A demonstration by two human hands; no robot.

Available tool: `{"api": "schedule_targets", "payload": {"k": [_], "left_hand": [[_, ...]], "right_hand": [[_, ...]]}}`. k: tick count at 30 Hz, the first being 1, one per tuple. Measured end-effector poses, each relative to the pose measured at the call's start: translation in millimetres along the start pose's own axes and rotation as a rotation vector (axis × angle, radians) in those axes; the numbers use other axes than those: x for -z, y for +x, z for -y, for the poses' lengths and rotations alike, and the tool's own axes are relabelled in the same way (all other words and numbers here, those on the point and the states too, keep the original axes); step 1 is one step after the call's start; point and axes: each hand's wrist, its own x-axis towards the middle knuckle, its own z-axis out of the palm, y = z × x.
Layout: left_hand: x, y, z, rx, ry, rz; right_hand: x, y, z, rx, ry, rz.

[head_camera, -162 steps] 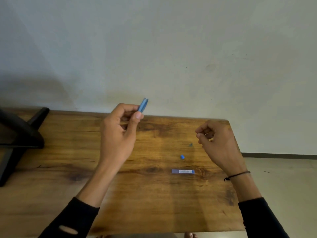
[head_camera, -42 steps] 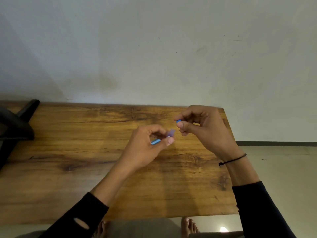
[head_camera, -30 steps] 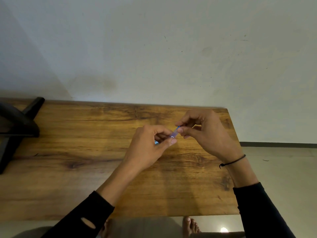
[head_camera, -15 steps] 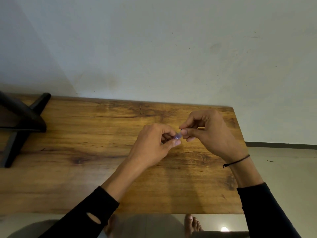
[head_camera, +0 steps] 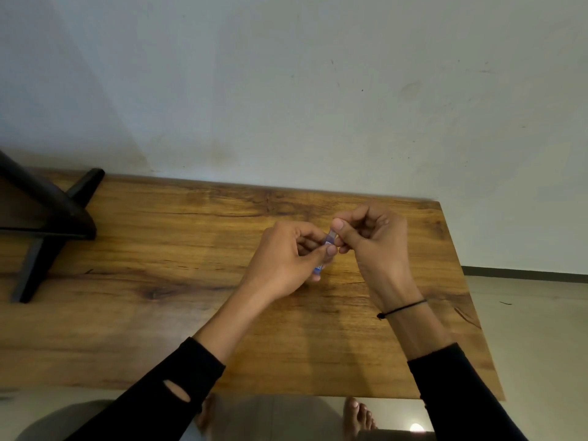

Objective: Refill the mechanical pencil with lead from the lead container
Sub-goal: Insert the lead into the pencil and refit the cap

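Note:
A small translucent purple-blue lead container [head_camera: 327, 240] is held above the wooden table [head_camera: 159, 313], tilted, with its blue lower end poking out below my left fingers. My left hand [head_camera: 286, 262] grips its body between thumb and fingers. My right hand [head_camera: 375, 246] touches it from the right, thumb and forefinger pinched on its upper end. Whatever is between those fingertips is hidden. The mechanical pencil is not in view.
A black stand [head_camera: 47, 224] rests on the table's far left. The table's right edge [head_camera: 461, 281] drops to a tiled floor. A pale wall runs along the back edge. Bare feet [head_camera: 359, 415] show below the front edge.
My left hand earlier held a blue pencil while the container lay on the table. Now it holds the container, and my right hand, which carried a small blue cap, has closed onto its top.

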Motion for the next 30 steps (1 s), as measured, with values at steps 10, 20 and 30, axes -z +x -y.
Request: {"api": "schedule_targets", "payload": {"k": [10, 20, 30], "left_hand": [[-4, 3, 5, 0.058, -0.038, -0.042], [25, 1, 7, -0.017, 0.987, -0.119], [9, 0, 11, -0.053, 0.96, -0.161]], "right_hand": [[8, 4, 1, -0.006, -0.174, 0.118], [24, 15, -21, -0.163, -0.511, 0.035], [13, 14, -26, -0.143, -0.801, 0.042]]}}
